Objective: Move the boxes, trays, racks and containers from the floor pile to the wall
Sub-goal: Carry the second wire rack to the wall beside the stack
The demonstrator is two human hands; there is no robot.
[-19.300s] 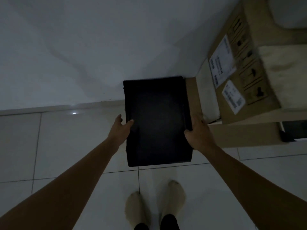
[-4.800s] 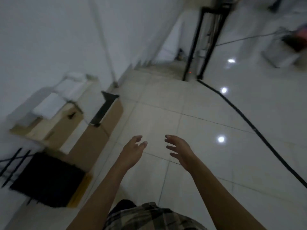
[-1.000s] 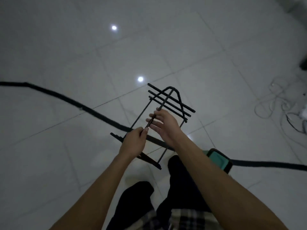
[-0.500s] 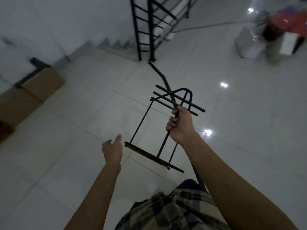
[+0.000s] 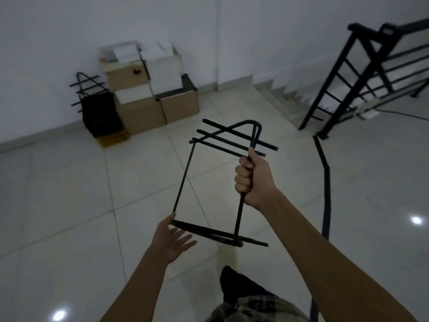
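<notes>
View down along a person's two bare arms in a dim room with a pale tiled floor [image 5: 69,194]. The right hand [image 5: 251,177] holds a black metal rack [image 5: 183,176] in the air in front of the body, well apart from the wall [image 5: 46,43] ahead. The fist is wrapped tight round one long side rod, near the end with a rounded loop and three crossbars. The left hand [image 5: 173,240] is spread, palm up, at the rack's near corner. Whether its fingertips touch the foot bar or stop just short cannot be told.

The rack is an open frame of thin rods. Its long axis runs away from the person, with the looped end pointing toward the wall and the foot bar nearest the body.

It looks stiff, and light enough for one hand, judging by the thin rods and the one-fist carry. Held by one side only, it would probably swing or twist. A second hold on the foot bar or the opposite side rod should steady it. The rods look narrow and smooth, so a full wrap suits better than a pinch. It does not look fragile, though it could mark the tiles if dropped.

Stacked boxes [image 5: 139,112] stand against the wall, with a dark container [image 5: 99,112] and another rack [image 5: 84,86] beside them. A black stair railing [image 5: 362,73] is at the right, and a dark cable [image 5: 326,182] crosses the floor.
</notes>
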